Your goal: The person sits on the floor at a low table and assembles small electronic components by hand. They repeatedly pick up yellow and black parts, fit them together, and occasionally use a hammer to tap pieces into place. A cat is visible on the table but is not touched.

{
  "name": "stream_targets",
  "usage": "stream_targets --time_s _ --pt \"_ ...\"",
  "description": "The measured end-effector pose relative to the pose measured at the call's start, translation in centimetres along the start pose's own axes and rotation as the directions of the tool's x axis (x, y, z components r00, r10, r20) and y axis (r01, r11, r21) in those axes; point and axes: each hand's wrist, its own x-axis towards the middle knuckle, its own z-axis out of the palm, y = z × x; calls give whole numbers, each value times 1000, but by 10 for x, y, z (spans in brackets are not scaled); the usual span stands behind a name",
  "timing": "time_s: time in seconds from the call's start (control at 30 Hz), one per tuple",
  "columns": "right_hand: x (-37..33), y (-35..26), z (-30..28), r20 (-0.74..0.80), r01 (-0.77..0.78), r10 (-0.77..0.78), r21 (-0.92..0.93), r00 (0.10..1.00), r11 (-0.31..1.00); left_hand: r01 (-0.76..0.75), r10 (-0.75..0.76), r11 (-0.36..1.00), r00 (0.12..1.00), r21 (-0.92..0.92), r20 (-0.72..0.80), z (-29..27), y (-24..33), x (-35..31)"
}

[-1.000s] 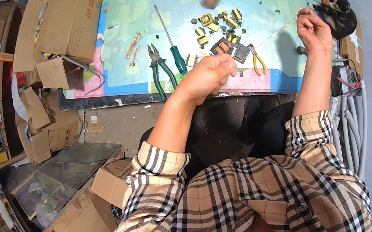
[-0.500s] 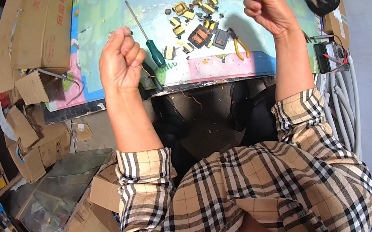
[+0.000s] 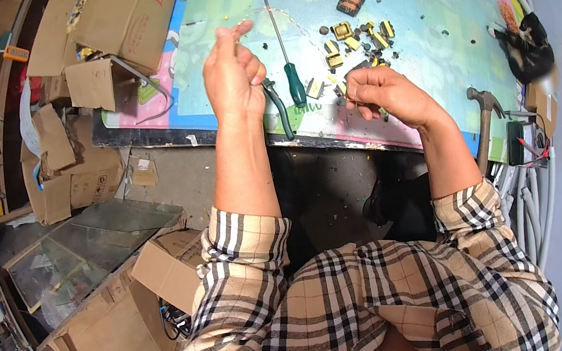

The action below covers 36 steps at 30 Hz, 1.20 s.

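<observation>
My left hand (image 3: 233, 75) is raised over the near left part of the table, fingers curled and thumb against them. Whatever it may hold is too small to make out. Beside its wrist lie dark green-handled pliers (image 3: 280, 110) and a screwdriver with a green handle (image 3: 295, 85). My right hand (image 3: 390, 94) hovers at the near side of a pile of small yellow and black transformer parts (image 3: 352, 44), fingertips pinched together. Its grip, too, hides anything inside. Beyond the pile lies a dark square part with copper winding (image 3: 350, 3).
A hammer (image 3: 485, 123) leans at the table's right edge, near a black-and-white cat (image 3: 527, 49). Cardboard boxes (image 3: 123, 31) crowd the left side, with glass sheets (image 3: 71, 255) lower down. Grey pipes (image 3: 533, 215) stand at the right.
My right hand has come down and left toward the parts, covering the yellow-handled pliers. The copper-wound part, blurred before, lies still. The view has shifted, and the hammer now shows.
</observation>
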Motion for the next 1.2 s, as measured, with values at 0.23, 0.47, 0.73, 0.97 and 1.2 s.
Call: stream_targets --time_s 0.23,0.47,0.73,0.97,1.2 --pt "7 9 5 -1 152 -157 -238 988 959 156 -312 837 923 525 224 30 -47 -22" --pt "4 8 31 7 172 -181 -349 983 921 153 -287 892 919 425 270 21 -55 -21" --pt "8 6 35 -36 283 -335 -455 941 844 245 -340 900 913 361 228 16 -33 -16" --pt "10 13 28 6 277 -297 -377 955 884 393 -461 886 799 246 385 10 -33 -9" --pt "6 10 30 87 348 -343 -397 935 849 446 -431 893 816 55 385 5 -43 -6"
